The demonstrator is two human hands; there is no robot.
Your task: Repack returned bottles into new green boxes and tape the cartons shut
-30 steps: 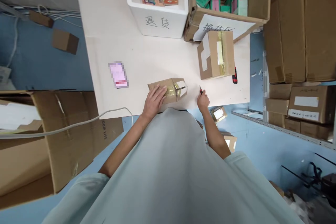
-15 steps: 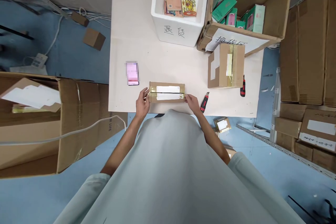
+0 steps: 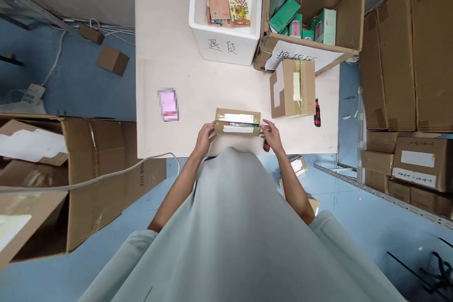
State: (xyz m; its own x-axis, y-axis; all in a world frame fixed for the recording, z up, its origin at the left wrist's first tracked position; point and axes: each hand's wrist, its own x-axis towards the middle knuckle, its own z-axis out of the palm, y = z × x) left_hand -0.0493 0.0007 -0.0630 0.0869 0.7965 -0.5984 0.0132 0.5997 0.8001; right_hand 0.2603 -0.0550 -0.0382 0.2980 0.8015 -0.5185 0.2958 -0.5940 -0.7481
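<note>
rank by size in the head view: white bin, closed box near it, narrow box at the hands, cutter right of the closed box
White bin, largest though cropped
Closed box
Narrow box
Cutter, smallest

On my table [image 3: 212, 85], I count two parcels [image 3: 220, 113], two cutters [image 3: 317, 114], one phone [image 3: 169, 105], one white bin [image 3: 226, 49], one open carton [image 3: 346, 14].

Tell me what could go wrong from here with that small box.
1. The red-and-black cutter lies partly hidden under the right grip, so it might get brushed; I can't see whether its blade is out.
2. That cutter is also close to the front edge of the table, so a knock could send it off.
3. The small box is parted along its top between both hands; a hard pull might tear the flaps.
</note>
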